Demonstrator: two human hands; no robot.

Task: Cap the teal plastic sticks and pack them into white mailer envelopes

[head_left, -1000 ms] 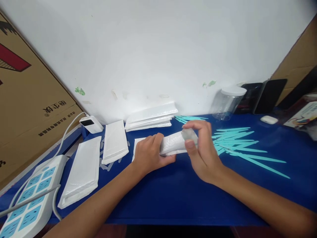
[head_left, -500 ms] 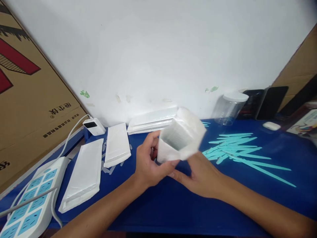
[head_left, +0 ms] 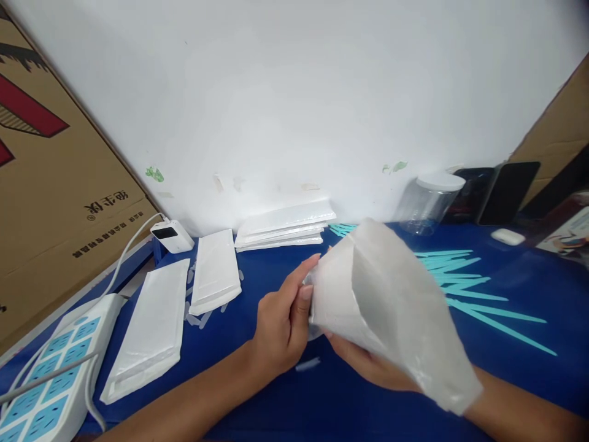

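Observation:
A white padded envelope [head_left: 396, 307] is tilted in front of me, its mouth gaping and its wide flap hanging over my right wrist. My left hand [head_left: 285, 313] is closed at the envelope's left end, thumb and fingers bent round it. Some clear plastic [head_left: 311, 281] shows between those fingers and the envelope; its kind is unclear. My right hand [head_left: 363, 362] supports the envelope from below, its fingers mostly hidden behind it. Below my hands, a blurred translucent strip [head_left: 308, 364] appears over the blue table [head_left: 331, 405].
Two white padded envelopes [head_left: 147, 325] lie at left near small translucent strips [head_left: 202, 319]. Others are stacked [head_left: 285, 224] by the wall. Turquoise sticks [head_left: 478, 294] are heaped at right. A clear jar [head_left: 427, 205], power strip [head_left: 59, 368], white device [head_left: 172, 236] and cardboard box [head_left: 59, 202] surround the area.
The padded envelope has tipped to the right and its flap now hangs over my right wrist. My left thumb has lifted, and a translucent strip has appeared below the hands.

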